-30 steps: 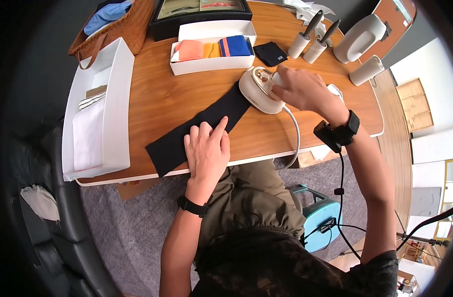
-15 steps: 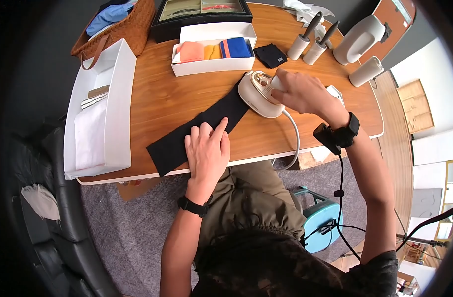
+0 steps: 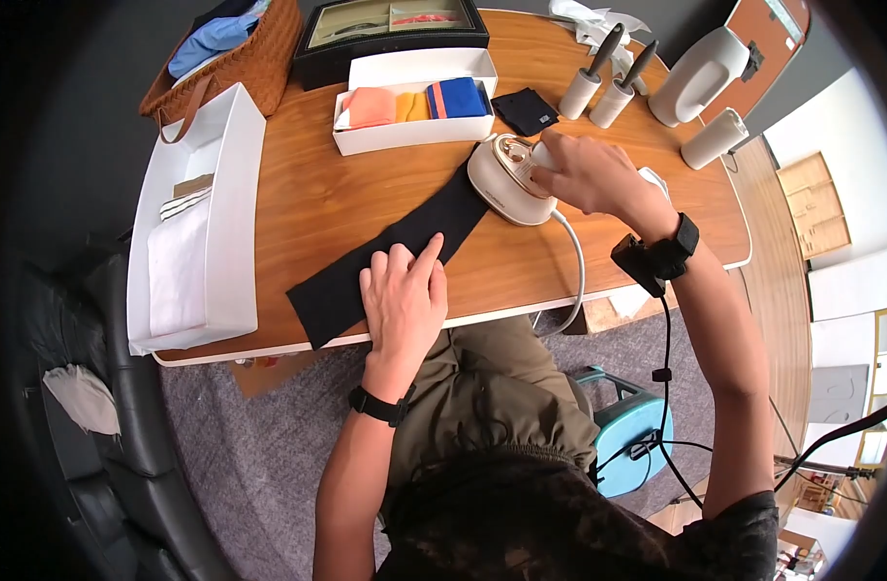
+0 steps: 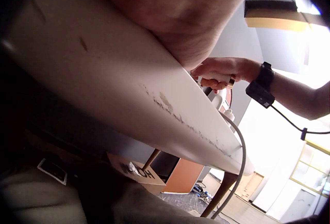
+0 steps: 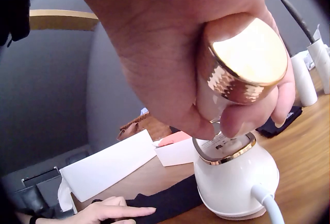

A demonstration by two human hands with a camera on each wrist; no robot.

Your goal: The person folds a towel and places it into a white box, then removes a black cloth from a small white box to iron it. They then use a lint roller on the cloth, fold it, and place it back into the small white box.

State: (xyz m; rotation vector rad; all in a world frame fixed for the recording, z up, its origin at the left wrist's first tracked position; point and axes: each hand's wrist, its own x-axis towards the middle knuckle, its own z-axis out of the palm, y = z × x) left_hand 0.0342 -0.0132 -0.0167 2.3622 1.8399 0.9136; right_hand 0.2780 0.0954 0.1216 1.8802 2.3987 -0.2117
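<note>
Cloth — a long black strip (image 3: 419,218) — lies flat on the wooden table (image 3: 308,184), running slantwise from the near edge at the person's left, away and rightward to the white iron (image 3: 506,189). That long axis seems to be the relation that counts: the iron sits at the strip's far end, so the rest of the cloth stretches from it back towards the person's left. How much cloth lies beneath the iron is hidden.

The right hand (image 3: 589,174) is wrapped round the iron's handle, its fingers curled. The left hand (image 3: 404,300) rests on the strip's nearer half, nearer the person than the iron, fingers extended and the index pointing towards it — this hand grips nothing and is the closer one to the strip's near end. Beyond the iron lies a folded black cloth (image 3: 526,111); from the iron's near side trails a pale cord (image 3: 579,257).
</note>
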